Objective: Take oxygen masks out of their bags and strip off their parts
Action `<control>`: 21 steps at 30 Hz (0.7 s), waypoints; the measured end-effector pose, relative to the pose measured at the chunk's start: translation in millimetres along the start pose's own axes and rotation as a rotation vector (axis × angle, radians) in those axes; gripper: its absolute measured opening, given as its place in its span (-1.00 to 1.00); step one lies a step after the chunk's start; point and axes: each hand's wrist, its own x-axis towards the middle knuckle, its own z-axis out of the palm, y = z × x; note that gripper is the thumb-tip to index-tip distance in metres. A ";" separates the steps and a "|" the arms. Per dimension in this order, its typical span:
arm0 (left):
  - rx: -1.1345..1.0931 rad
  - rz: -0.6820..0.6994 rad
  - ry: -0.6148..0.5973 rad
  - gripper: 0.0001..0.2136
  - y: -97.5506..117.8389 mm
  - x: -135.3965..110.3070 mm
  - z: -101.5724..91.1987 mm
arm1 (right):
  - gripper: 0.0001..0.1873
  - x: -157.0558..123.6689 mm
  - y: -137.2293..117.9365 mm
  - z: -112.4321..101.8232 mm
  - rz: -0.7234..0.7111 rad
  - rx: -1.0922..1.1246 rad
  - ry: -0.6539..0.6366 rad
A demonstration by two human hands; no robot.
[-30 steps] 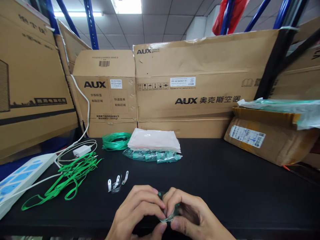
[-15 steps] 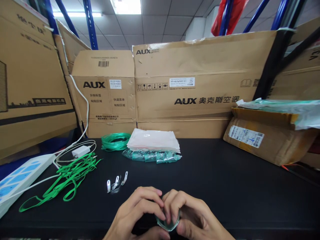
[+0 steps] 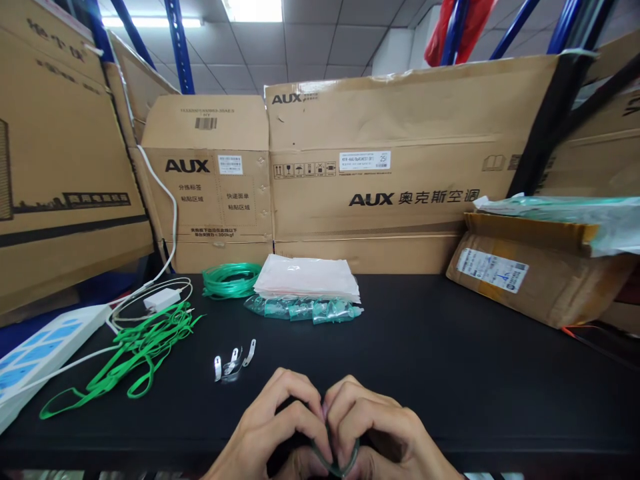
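Observation:
At the table's near edge, my left hand (image 3: 280,420) and my right hand (image 3: 383,423) press together around a clear green plastic mask (image 3: 340,471). Both hands have bent fingers closed on it, fingertips over its rim. Only a curved strip of that rim shows; the rest is hidden by my fingers and the lower frame edge. To the left of my left hand lie a few small metal strips (image 3: 249,353) with holes, beside a bit of clear film.
Green elastic straps (image 3: 145,347) lie tangled at left by a white power strip (image 3: 50,343) and cables. Farther back are coiled green tubing (image 3: 231,280), white sheets (image 3: 307,277) and bagged teal parts (image 3: 305,311). Large cartons (image 3: 400,133) stand behind; a smaller box (image 3: 545,267) sits at right.
My fingers have moved closer together and curled further over the mask's rim. My right hand's fingers now reach lower into it, and less of the mask shows.

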 end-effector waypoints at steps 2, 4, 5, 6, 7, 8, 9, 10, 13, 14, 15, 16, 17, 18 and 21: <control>0.004 -0.010 -0.006 -0.97 0.2 -0.5 0.9 | -0.76 0.6 1.9 -0.7 -0.017 -0.026 -0.004; 0.007 -0.023 -0.002 -0.95 0.0 -1.1 1.8 | -0.77 0.8 3.0 -1.3 -0.027 -0.045 -0.008; 0.006 -0.035 0.005 -0.93 -0.2 -1.3 2.2 | -0.76 0.6 2.8 -1.6 -0.036 -0.049 -0.011; 0.002 -0.043 0.014 -0.91 -0.3 -1.4 2.4 | -0.76 0.1 2.3 -1.8 -0.047 -0.045 -0.013; -0.004 -0.054 0.024 -0.90 -0.5 -1.4 2.6 | -0.75 -0.6 1.4 -2.0 -0.053 -0.043 -0.023; -0.012 -0.062 0.028 -0.89 -0.5 -1.2 2.8 | -0.75 -1.6 0.4 -2.2 -0.049 -0.044 -0.031; -0.019 -0.069 0.030 -0.89 -0.6 -1.0 3.0 | -0.75 -2.5 -0.4 -2.3 -0.035 -0.050 -0.038; -0.024 -0.074 0.034 -0.90 -0.6 -0.7 3.3 | -0.76 -3.2 -0.8 -2.4 -0.026 -0.055 -0.040; -0.020 -0.091 0.063 -0.93 -0.6 -0.2 4.4 | -0.79 -2.5 1.7 -2.2 -0.031 -0.060 -0.017; -0.015 -0.093 0.075 -0.93 -0.6 -0.1 4.8 | -0.81 -1.4 3.7 -2.0 -0.046 -0.058 -0.006; -0.009 -0.091 0.083 -0.94 -0.8 -0.2 5.1 | -0.82 0.1 5.8 -1.7 -0.067 -0.057 0.003; -0.003 -0.087 0.081 -0.94 -1.1 -0.2 5.3 | -0.83 1.5 7.8 -1.3 -0.087 -0.057 0.014; 0.004 -0.080 0.080 -0.95 -1.6 -0.3 5.6 | -0.84 2.7 9.5 -0.8 -0.102 -0.061 0.025; 0.011 -0.072 0.083 -0.96 -2.3 -0.3 5.8 | -0.84 3.5 10.7 -0.3 -0.112 -0.068 0.035; 0.027 -0.050 0.103 -0.98 -5.4 -0.4 6.9 | -0.84 3.4 11.8 1.1 -0.130 -0.095 0.046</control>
